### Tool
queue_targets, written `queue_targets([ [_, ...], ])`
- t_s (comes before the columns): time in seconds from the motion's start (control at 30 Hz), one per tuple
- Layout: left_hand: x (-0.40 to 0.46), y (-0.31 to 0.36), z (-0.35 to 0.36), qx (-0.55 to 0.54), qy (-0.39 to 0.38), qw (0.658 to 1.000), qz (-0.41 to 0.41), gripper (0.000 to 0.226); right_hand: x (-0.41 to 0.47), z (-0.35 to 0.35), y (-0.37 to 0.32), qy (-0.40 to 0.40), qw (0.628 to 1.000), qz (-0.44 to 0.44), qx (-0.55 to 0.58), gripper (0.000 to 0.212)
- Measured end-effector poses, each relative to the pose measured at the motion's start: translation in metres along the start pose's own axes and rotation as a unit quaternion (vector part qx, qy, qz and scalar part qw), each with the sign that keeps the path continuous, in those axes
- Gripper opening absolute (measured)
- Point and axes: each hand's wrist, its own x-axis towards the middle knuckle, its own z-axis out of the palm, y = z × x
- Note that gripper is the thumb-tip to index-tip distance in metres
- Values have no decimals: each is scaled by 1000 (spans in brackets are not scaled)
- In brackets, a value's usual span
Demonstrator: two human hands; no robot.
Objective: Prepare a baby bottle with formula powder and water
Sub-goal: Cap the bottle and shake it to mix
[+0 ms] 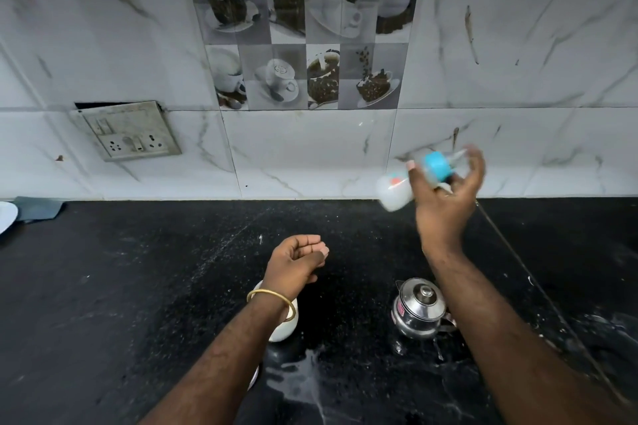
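My right hand [445, 197] holds the baby bottle [395, 191] up in front of the wall tiles, gripping it near its blue collar [436, 166]. The bottle lies tilted on its side and is blurred; its clear body shows white liquid. My left hand [297, 262] hovers over the black counter with loosely curled fingers and holds nothing; a gold bangle circles its wrist. Under that wrist stands a white cup [284, 328], partly hidden. A small steel pot with a lid [419, 309] stands beside my right forearm.
The black granite counter [138, 286] has a wet spill [303, 379] near its front. A switch and socket plate [133, 131] hangs loose on the tiled wall at left. A white plate [5, 216] and a grey cloth [38, 209] lie at the far left.
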Motion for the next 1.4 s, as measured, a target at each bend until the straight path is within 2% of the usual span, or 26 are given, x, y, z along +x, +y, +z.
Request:
queue_targets([
  [0.03, 0, -1, 1, -2, 1, 1000, -3, 24, 1, 0, 1, 5, 1000, -7, 7, 83],
  [0.07, -1, -2, 2, -2, -1, 1000, -5, 23, -5, -1, 5, -55, 997, -5, -51, 85],
  [0.17, -4, -3, 5, 0, -10, 1000, -9, 22, -32, -11, 32, -347, 903, 28, -252, 83],
  [0.23, -4, -4, 6, -1, -13, 1000, -9, 23, -22, -8, 26, -297, 931, 6, -212, 80],
  [0.3, -3, -5, 5, -1, -12, 1000, -10, 23, -1, 2, 6, -93, 993, -11, -71, 78],
  [0.33, -3, -6, 4, -2, -9, 1000, -11, 23, 5, 5, 1, -25, 999, -20, -18, 78],
  [0.4, -4, -7, 5, -2, -9, 1000, -15, 22, -1, 4, 5, -74, 995, -17, -67, 81],
  [0.47, -5, -6, 5, 0, -13, 1000, -15, 22, -24, -3, 20, -287, 934, 36, -212, 82],
  [0.5, -5, -5, 5, 0, -14, 1000, -14, 22, -29, -7, 28, -349, 900, 47, -256, 81],
  [0.53, -5, -5, 4, 1, -14, 1000, -13, 23, -26, -8, 27, -348, 901, 44, -254, 80],
  [0.57, -4, -5, 3, 0, -12, 1000, -13, 23, -16, -6, 22, -298, 929, 37, -217, 78],
  [0.63, -4, -5, 2, 1, -9, 1000, -11, 23, 6, -1, 0, -101, 991, 30, -78, 72],
  [0.7, -4, -6, 1, 1, -6, 1000, -12, 24, 12, 2, -5, 1, 1000, -9, -2, 76],
  [0.77, -5, -5, 2, 2, -9, 1000, -14, 23, -8, -3, 14, -140, 981, -15, -137, 84],
  [0.83, -6, -4, 3, 3, -12, 1000, -13, 22, -35, -14, 33, -347, 901, 17, -261, 84],
  [0.87, -6, -3, 2, 3, -13, 1000, -11, 22, -36, -17, 35, -373, 886, 12, -276, 83],
  [0.9, -6, -3, 2, 3, -11, 1000, -10, 22, -28, -16, 32, -348, 902, -1, -253, 82],
  [0.97, -5, -3, 1, 4, -8, 1000, -11, 23, -3, -8, 13, -169, 973, -14, -154, 80],
  [1.03, -4, -5, 0, 5, -3, 1000, -14, 24, 8, -4, -1, -38, 999, -11, -35, 80],
  [1.1, -5, -6, 1, 7, -5, 1000, -19, 23, -8, -8, 7, -134, 984, 16, -118, 83],
  [1.17, -6, -5, 1, 10, -12, 1000, -18, 22, -35, -16, 20, -335, 909, 38, -244, 83],
  [1.2, -6, -4, 2, 12, -16, 1000, -15, 22, -36, -19, 24, -359, 896, 25, -262, 82],
  [1.23, -5, -3, 2, 12, -17, 1000, -13, 22, -28, -17, 19, -330, 915, 14, -234, 81],
  [1.33, -2, -2, 2, 9, -13, 1000, -13, 22, 6, -7, -7, -65, 996, 21, -51, 80],
  [1.37, -2, -2, 3, 8, -10, 1000, -14, 22, 6, -5, -7, -41, 999, 3, -28, 81],
  [1.4, -2, -1, 4, 10, -10, 1000, -15, 23, -1, -7, -2, -81, 995, -15, -64, 84],
])
